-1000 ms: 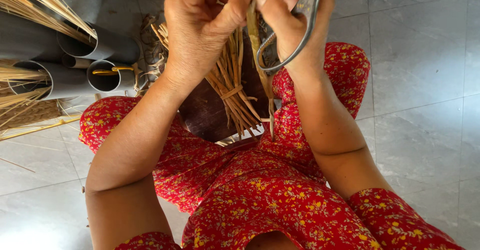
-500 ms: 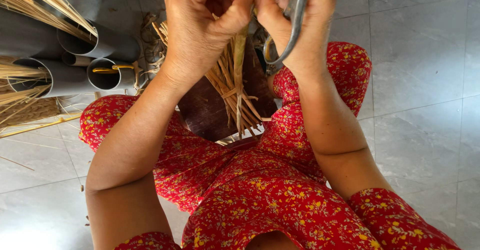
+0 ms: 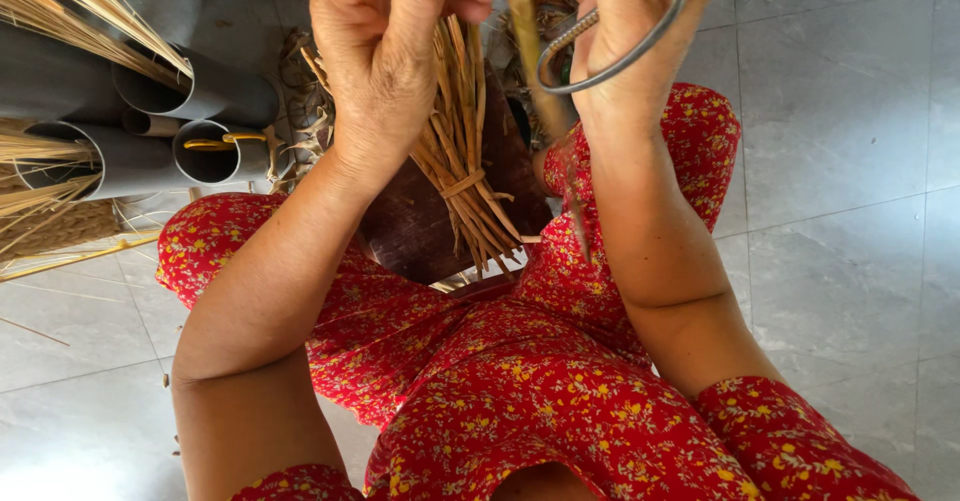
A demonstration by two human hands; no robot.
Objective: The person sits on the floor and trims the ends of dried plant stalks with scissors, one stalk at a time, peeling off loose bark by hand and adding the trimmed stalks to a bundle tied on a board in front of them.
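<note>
Above the tied bundle of reeds [image 3: 462, 161], both hands pinch one yellowish strip [image 3: 524, 31] between them; left hand [image 3: 385, 51] closed on it; right hand [image 3: 625, 36] also holds metal scissors [image 3: 610, 41]; grey pipes [image 3: 190, 121] lie left of the bundle.

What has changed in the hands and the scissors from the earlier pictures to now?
Both hands rose toward the top edge: the left hand and the right hand, which kept the metal scissors looped on its fingers. The tied straw bundle, the grey pipes and the lap stayed as they were.
</note>
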